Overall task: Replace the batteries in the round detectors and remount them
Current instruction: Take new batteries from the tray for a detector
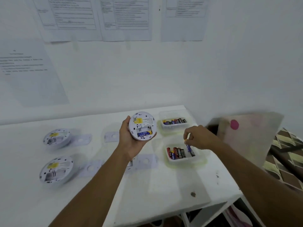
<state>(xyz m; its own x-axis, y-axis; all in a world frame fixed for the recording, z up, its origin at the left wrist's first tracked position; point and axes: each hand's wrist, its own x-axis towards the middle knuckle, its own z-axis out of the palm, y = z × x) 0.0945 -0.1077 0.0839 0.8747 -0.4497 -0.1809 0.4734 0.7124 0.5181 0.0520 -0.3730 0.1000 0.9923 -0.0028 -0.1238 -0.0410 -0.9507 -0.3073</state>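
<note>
Now your right hand (196,136) pinches a blue battery (188,147) nearly upright over the near tray (170,161), while the detector (142,126) cupped in your left hand (129,140) lies up-left, its empty slot running crosswise

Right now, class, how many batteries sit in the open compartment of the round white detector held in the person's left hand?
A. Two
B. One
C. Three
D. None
B: the round white detector in the left hand shows a single blue and yellow battery in the lower slot, while the slot above it is bare.
</note>
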